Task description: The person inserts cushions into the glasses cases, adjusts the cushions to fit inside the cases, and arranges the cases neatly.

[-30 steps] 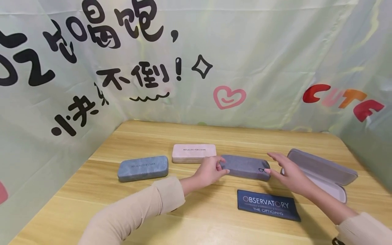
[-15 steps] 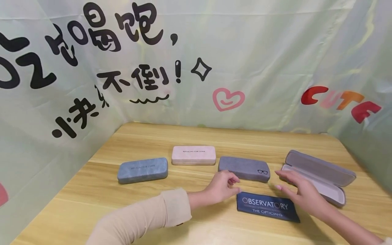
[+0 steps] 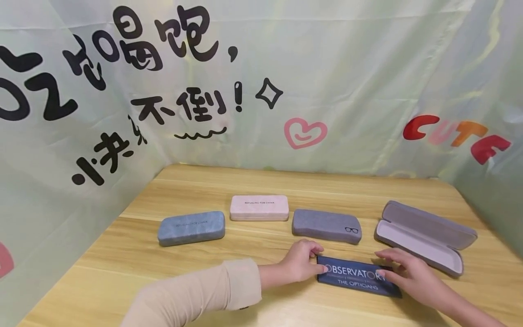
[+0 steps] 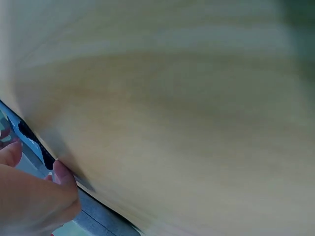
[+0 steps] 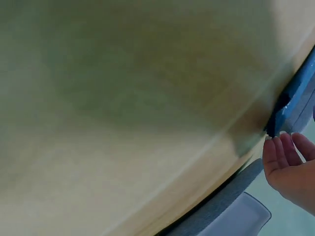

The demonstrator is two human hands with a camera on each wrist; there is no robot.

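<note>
A dark blue glasses cloth (image 3: 355, 278), lettered "OBSERVATORY THE OPTICIANS", lies flat on the wooden table. At its left end is my left hand (image 3: 300, 261), thumb over the lettering and fingers just beyond the far edge. My right hand (image 3: 414, 274) reaches over the other end, its thumb above the print and its fingers near the far edge. A gap shows between the left thumb and fingers in the left wrist view, beside the cloth (image 4: 30, 140). From the right wrist, the fingertips are right at the end of the cloth (image 5: 294, 96).
Behind the cloth sits a closed purple-grey glasses case (image 3: 324, 224) with a spectacles mark. A similar case (image 3: 421, 245) stands open at right. Farther left are a pink case (image 3: 259, 209) and a blue case (image 3: 191, 228). A printed curtain (image 3: 359, 91) borders the table (image 3: 196, 181).
My left hand has left the closed purple-grey case and come forward to the cloth's left end. My right hand has moved down from beside that case to the cloth's right end.
</note>
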